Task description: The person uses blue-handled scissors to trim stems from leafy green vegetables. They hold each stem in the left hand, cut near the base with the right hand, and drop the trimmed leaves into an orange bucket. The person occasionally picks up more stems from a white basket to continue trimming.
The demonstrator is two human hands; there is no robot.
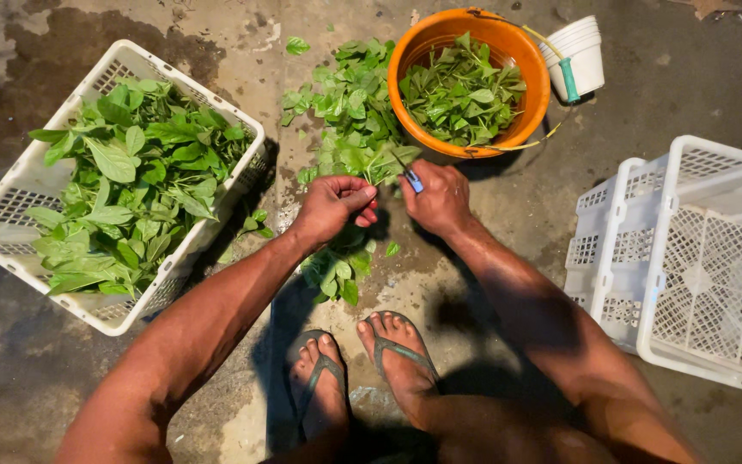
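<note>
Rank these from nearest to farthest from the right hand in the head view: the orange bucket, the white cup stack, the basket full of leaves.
From the right hand:
1. Orange bucket, just beyond the hand, holding leaves.
2. White cup stack, past the bucket, toward the right.
3. Basket full of leaves, far off on the left side.

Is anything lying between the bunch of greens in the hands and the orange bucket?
Nothing solid. The left hand and right hand hold the leafy stems beside the orange bucket; only loose greens lie on the floor to their left.
</note>
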